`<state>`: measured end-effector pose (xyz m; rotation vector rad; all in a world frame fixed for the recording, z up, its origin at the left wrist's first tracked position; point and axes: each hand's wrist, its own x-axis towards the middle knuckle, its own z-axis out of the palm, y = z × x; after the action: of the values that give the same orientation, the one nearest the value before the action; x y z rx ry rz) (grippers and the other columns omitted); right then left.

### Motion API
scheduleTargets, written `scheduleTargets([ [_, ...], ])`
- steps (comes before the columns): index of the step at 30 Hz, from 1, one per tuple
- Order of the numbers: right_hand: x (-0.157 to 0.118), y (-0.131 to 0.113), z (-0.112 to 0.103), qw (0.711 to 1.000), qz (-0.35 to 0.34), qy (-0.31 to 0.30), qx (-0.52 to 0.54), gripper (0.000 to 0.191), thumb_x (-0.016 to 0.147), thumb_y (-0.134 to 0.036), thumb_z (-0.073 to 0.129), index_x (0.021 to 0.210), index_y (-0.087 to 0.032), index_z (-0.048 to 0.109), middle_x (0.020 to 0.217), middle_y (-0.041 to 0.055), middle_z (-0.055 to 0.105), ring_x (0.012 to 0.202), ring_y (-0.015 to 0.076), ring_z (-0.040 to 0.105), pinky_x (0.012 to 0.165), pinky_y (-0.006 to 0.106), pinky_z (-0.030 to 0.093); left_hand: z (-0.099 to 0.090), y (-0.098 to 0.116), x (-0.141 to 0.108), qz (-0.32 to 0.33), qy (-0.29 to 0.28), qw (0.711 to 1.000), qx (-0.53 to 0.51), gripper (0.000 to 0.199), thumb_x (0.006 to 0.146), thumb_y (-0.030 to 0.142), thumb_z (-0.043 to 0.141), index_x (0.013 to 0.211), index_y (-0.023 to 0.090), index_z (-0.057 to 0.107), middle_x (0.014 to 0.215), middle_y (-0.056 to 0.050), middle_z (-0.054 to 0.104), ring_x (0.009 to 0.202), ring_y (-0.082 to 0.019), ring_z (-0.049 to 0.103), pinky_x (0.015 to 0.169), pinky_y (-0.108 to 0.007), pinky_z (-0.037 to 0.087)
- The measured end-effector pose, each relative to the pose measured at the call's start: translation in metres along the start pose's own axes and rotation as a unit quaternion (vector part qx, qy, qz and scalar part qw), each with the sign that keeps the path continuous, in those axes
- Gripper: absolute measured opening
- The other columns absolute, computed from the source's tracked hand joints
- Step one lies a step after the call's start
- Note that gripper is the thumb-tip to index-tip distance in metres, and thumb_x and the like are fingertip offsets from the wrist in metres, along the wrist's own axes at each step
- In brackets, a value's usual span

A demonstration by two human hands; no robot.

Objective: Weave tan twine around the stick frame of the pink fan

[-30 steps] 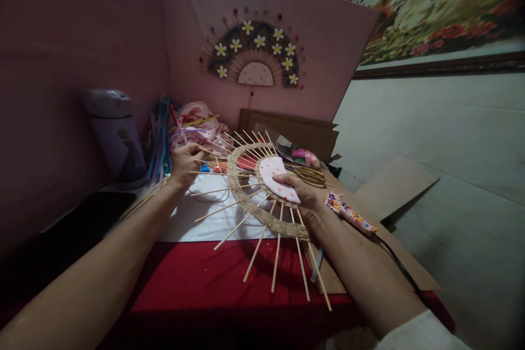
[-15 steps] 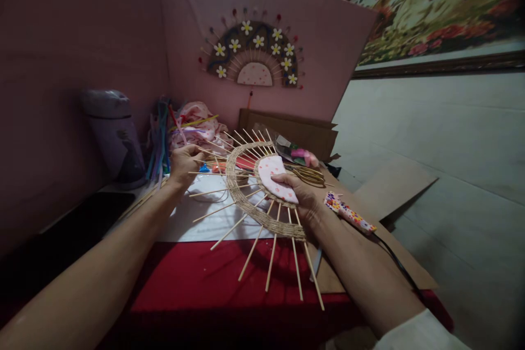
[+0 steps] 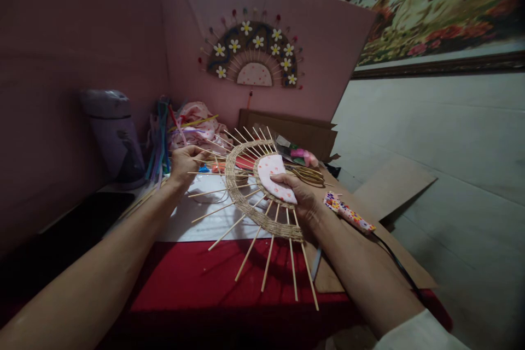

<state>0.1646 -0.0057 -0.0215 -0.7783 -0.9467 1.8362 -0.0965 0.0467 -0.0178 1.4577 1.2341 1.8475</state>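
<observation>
A half-round woven fan (image 3: 235, 188) is held above the table, with thin wooden sticks radiating from it and a band of twisted cord woven across them. Its centre is a half-disc of white cloth (image 3: 272, 169) with pink spots. My right hand (image 3: 302, 197) grips this centre at its straight edge, thumb on top and fingers hidden underneath. On the fan's far left side, my left hand (image 3: 185, 164) is closed in a pinch at the outer end of one stick.
A finished flowered fan (image 3: 256, 49) hangs on the pink board. A flower-patterned glue gun (image 3: 348, 213) with a black cable lies on cardboard at right, near gold-handled scissors (image 3: 309, 176). Pipe cleaners (image 3: 161, 139), bunched cloth (image 3: 200, 126) and a purple bottle (image 3: 115, 136) stand behind on the left.
The fan has tilted very slightly, its lower sticks shifting a little to the left. Both hands keep their hold in nearly the same place.
</observation>
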Motion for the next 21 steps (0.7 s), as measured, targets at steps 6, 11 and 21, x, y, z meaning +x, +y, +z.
scheduleTargets([
  [6, 0.001, 0.0, -0.002, 1.0, -0.005, -0.012, 0.022, 0.018, 0.072, -0.011, 0.055, 0.089, -0.012, 0.058, 0.068, 0.0077, 0.071, 0.052, 0.0174, 0.065, 0.052, 0.028, 0.058, 0.0, -0.001, 0.002, -0.013, 0.012, 0.999, -0.029, 0.018, 0.058, 0.029, 0.07, 0.056, 0.014, 0.059, 0.047, 0.003, 0.05, 0.042, -0.007, 0.042, 0.042, -0.02, 0.029],
  [11, 0.001, -0.001, -0.002, 0.999, 0.006, -0.021, 0.027, 0.016, 0.074, -0.011, 0.053, 0.089, -0.01, 0.058, 0.066, 0.008, 0.071, 0.049, 0.0166, 0.064, 0.049, 0.027, 0.057, -0.001, 0.004, 0.003, -0.054, 0.009, 0.994, -0.095, 0.021, 0.056, 0.028, 0.072, 0.053, 0.013, 0.058, 0.044, 0.003, 0.049, 0.039, -0.005, 0.038, 0.039, -0.019, 0.026],
  [21, -0.001, -0.002, 0.001, 0.999, 0.021, -0.003, 0.03, 0.019, 0.079, -0.011, 0.048, 0.095, -0.006, 0.058, 0.068, 0.0096, 0.071, 0.052, 0.0167, 0.066, 0.051, 0.028, 0.058, -0.006, 0.009, 0.001, -0.117, -0.035, 0.981, -0.153, 0.015, 0.05, 0.022, 0.071, 0.053, 0.012, 0.061, 0.043, 0.002, 0.051, 0.036, -0.005, 0.038, 0.035, -0.018, 0.023],
])
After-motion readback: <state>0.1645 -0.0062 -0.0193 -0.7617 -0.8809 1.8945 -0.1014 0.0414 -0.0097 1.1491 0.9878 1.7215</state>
